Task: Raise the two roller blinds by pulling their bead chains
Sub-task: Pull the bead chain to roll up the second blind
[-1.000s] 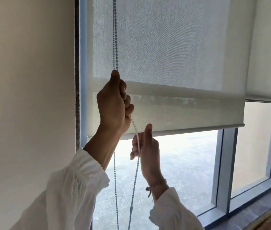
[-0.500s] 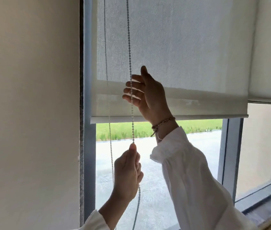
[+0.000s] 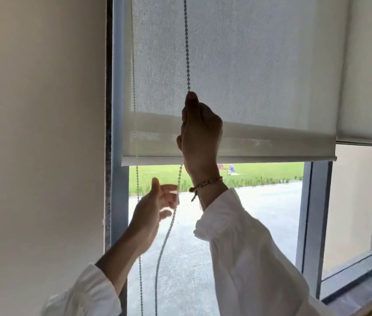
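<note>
The bead chain (image 3: 186, 42) hangs as a loop at the left side of the window, in front of the nearer roller blind (image 3: 237, 71). Its front strand runs straight down across the blind fabric into the right hand (image 3: 199, 133), leaves the bottom of the fist and falls in a slack curve below. The rear strand (image 3: 137, 190) hangs just beside the window frame (image 3: 117, 110), partly seen through the fabric.

The right hand is raised against the lower part of the blind, its fingers curled tight into a fist around the front strand, with the thumb tip pressed to the chain at the top. A braided bracelet (image 3: 206, 182) sits on that wrist above a white sleeve (image 3: 248, 258).

The left hand (image 3: 155, 210) is lower, below the blind's bottom bar (image 3: 260, 160), between the two strands. It is blurred; its fingers look loosely spread and apart from the thumb, and whether they touch the chain cannot be told.

The nearer blind's bottom bar hangs partway up the window, showing lawn and pavement beneath. The second roller blind (image 3: 369, 87), to the right, has its lower edge slightly higher. A plain wall (image 3: 39, 133) fills the left.
</note>
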`<state>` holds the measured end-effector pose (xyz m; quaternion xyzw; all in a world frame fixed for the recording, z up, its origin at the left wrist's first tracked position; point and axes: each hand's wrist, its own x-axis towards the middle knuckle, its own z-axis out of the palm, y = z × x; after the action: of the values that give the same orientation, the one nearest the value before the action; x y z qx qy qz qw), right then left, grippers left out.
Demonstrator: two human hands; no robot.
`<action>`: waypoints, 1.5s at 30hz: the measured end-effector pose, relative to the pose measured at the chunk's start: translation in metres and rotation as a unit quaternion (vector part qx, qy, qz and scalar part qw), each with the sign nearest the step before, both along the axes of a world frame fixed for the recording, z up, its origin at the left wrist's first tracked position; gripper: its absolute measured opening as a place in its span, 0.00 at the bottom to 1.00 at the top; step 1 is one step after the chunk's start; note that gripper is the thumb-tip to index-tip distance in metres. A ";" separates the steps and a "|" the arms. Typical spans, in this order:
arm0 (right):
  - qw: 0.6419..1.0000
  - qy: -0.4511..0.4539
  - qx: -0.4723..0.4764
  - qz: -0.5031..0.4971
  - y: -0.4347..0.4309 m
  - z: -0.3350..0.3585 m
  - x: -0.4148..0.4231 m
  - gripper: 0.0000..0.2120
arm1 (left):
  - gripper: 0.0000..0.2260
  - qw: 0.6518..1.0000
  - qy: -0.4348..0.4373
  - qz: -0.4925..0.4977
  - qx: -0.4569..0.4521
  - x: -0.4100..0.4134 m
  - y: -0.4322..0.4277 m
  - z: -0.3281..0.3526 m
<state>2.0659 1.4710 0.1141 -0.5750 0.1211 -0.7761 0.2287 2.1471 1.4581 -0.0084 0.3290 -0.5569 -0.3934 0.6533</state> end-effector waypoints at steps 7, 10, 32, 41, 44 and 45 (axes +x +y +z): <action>0.990 0.037 -0.016 -0.134 -0.002 -0.078 0.005 0.21 | 0.15 0.988 0.041 -0.056 -0.134 0.009 0.021 0.118; 0.983 0.058 -0.039 -0.169 -0.006 -0.116 0.008 0.22 | 0.15 0.989 0.050 -0.084 -0.111 -0.004 0.028 0.142; 0.983 0.076 0.083 0.142 -0.039 0.031 -0.040 0.22 | 0.19 0.963 0.132 -0.031 -0.233 -0.032 0.005 0.120; 0.952 0.073 0.100 0.280 -0.011 0.067 -0.016 0.20 | 0.18 0.949 0.051 0.098 -0.294 -0.029 0.000 0.092; 0.939 0.076 0.111 0.316 -0.006 0.063 -0.009 0.18 | 0.19 0.956 0.038 0.110 -0.268 -0.026 -0.003 0.062; 0.936 0.082 0.116 0.322 -0.004 0.063 -0.007 0.17 | 0.19 0.959 0.033 0.111 -0.257 -0.026 -0.004 0.051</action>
<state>2.0592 1.4666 0.1769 -0.6143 0.0370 -0.5919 0.5205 2.1213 1.4544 0.0423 0.1961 -0.5773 -0.1725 0.7736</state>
